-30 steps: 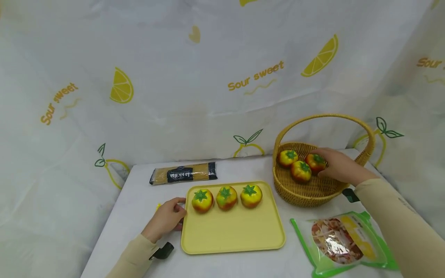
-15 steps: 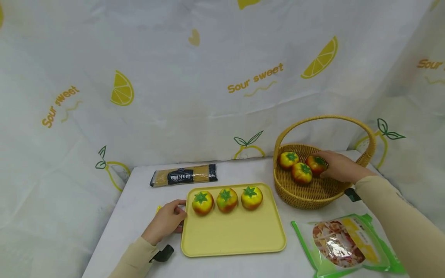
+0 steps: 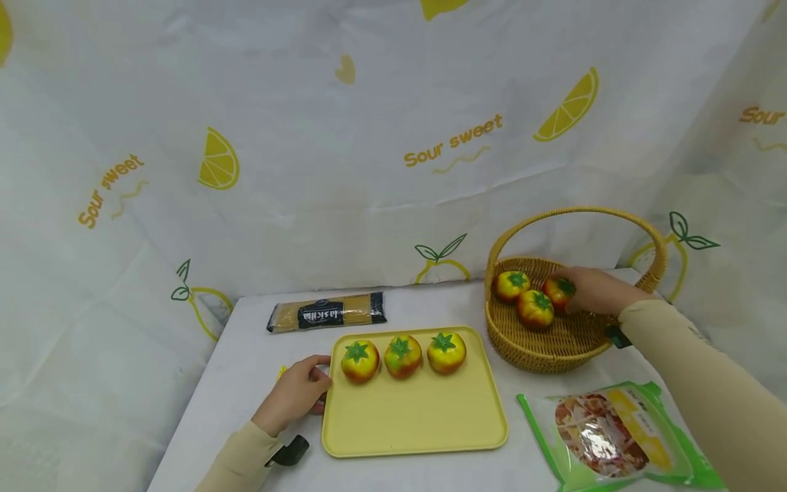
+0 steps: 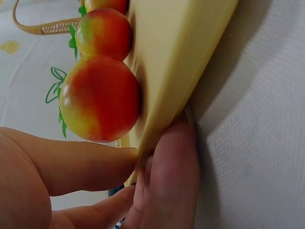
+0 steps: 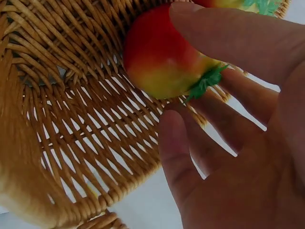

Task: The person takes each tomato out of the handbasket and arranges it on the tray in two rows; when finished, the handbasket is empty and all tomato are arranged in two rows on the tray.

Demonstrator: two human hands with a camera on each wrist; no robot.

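Note:
My left hand (image 3: 295, 393) pinches the left rim of a yellow tray (image 3: 415, 424), thumb on top and fingers beneath in the left wrist view. Three red-and-yellow tomatoes with green star-shaped tops stand in a row on its far half: a left one (image 3: 360, 361), a middle one (image 3: 402, 355) and a right one (image 3: 446, 352). Inside a wicker basket (image 3: 535, 355), my right hand (image 3: 593, 290) holds a redder tomato (image 5: 162, 52), thumb across its side and fingers partly hidden behind it. Two more tomatoes, one at the back (image 3: 512, 285) and one in front (image 3: 535, 309), lie beside it.
A pack of spaghetti (image 3: 328, 312) lies behind the tray. At the front right is a green-edged clear food bag (image 3: 599, 434), partly under the right forearm. The basket's tall handle (image 3: 578, 210) arches over the right hand. A printed white curtain (image 3: 320, 171) backs the table.
The head view has tilted up a little, so everything sits slightly lower. Both hands keep their places at the tray rim and at the tomato in the basket.

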